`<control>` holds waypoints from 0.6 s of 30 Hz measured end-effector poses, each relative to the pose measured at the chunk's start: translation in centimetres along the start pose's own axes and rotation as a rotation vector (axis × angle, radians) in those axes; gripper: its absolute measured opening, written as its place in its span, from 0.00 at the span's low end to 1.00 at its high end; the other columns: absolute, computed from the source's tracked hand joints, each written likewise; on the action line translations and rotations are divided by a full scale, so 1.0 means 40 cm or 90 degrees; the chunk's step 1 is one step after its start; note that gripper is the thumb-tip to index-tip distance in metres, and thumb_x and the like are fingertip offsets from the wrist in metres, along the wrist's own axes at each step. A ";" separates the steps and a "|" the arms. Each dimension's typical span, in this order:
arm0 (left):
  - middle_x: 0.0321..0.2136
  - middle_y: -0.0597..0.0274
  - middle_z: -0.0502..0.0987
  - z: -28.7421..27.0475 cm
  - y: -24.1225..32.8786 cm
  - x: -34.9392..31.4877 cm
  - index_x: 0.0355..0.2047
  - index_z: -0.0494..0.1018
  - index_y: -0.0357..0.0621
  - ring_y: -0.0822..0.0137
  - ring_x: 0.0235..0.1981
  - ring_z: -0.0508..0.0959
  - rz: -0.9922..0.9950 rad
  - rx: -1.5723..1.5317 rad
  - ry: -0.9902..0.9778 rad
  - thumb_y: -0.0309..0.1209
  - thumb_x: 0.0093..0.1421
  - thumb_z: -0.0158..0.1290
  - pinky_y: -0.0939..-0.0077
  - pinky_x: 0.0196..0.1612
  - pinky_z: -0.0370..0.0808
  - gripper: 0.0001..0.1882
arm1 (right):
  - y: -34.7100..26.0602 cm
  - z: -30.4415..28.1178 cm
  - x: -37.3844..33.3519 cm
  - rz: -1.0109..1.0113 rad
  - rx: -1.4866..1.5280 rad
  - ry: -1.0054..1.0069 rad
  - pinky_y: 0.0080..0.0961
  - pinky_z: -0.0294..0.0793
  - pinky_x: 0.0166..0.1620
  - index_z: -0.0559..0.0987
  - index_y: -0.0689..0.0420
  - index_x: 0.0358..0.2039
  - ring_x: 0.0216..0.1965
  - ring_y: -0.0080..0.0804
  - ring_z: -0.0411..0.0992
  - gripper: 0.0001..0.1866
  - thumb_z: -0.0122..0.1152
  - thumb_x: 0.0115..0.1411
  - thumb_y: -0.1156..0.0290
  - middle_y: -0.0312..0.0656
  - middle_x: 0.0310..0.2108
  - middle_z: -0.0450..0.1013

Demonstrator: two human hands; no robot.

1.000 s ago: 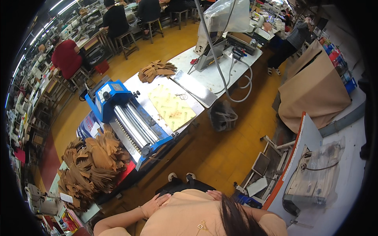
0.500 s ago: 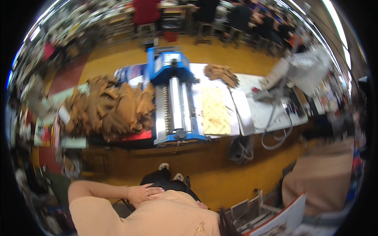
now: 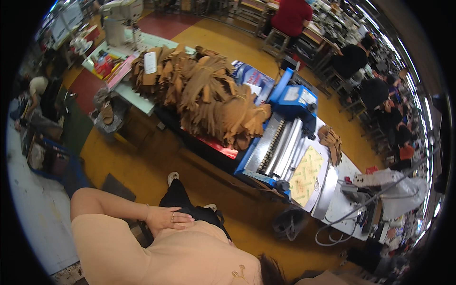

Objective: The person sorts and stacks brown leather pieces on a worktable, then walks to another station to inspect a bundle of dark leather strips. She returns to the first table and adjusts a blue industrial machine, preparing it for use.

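My left hand (image 3: 167, 219) lies flat against the front of my peach top (image 3: 190, 244), fingers stretched out and holding nothing. A ring shows on one finger. My right hand is hidden beyond my body. Ahead on the long table stands a blue machine (image 3: 297, 97) with shiny metal rollers (image 3: 287, 145). Left of it lies a large heap of brown leather-like cut pieces (image 3: 209, 83), bundled in stacks. A white flat rectangle, perhaps a phone (image 3: 150, 62), rests on the heap. Both hands are apart from the table.
A yellow patterned board (image 3: 306, 175) and a small brown bundle (image 3: 330, 141) are right of the machine. Clear plastic bags (image 3: 403, 197) and a looping cable (image 3: 327, 237) sit at the far right end. Beyond, people sit on stools, one in red (image 3: 291, 16). A pale worktop (image 3: 40, 204) stands left.
The view has turned left, so the table now slants and the machine appears farther right. My feet have moved apart. My left hand stays on my top.
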State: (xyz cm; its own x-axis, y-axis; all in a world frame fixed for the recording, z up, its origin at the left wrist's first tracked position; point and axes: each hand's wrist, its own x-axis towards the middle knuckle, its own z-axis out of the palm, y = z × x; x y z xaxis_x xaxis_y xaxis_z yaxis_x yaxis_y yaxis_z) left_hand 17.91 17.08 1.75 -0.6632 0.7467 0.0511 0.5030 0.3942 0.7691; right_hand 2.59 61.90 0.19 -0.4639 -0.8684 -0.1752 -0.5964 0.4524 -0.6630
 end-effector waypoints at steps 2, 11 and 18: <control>0.69 0.43 0.43 -0.008 -0.008 -0.052 0.68 0.46 0.55 0.47 0.70 0.44 -0.008 -0.001 0.038 0.68 0.37 0.62 0.38 0.64 0.49 0.64 | -0.023 -0.012 0.075 -0.011 -0.004 -0.041 0.33 0.59 0.63 0.58 0.54 0.65 0.64 0.37 0.59 0.31 0.51 0.64 0.58 0.47 0.64 0.58; 0.69 0.41 0.43 -0.062 -0.027 -0.367 0.67 0.48 0.52 0.47 0.70 0.44 -0.117 0.035 0.163 0.66 0.35 0.64 0.40 0.64 0.48 0.64 | -0.223 0.037 0.527 -0.149 -0.017 -0.247 0.33 0.60 0.62 0.59 0.54 0.64 0.63 0.38 0.61 0.31 0.52 0.63 0.58 0.47 0.63 0.60; 0.69 0.44 0.43 -0.060 -0.009 -0.603 0.67 0.47 0.48 0.50 0.71 0.41 -0.260 0.042 0.179 0.61 0.44 0.61 0.40 0.65 0.47 0.58 | -0.392 0.131 0.832 -0.252 -0.027 -0.373 0.33 0.62 0.62 0.60 0.54 0.64 0.62 0.38 0.62 0.31 0.53 0.63 0.58 0.48 0.63 0.61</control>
State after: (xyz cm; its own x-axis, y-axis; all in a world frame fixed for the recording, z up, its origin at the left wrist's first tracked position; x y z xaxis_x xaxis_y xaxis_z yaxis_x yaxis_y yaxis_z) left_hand 32.40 -2.34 1.78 -0.9323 0.3550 -0.0694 0.1990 0.6637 0.7210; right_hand -0.09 24.85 0.95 0.2149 -0.9301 -0.2979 -0.6776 0.0776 -0.7313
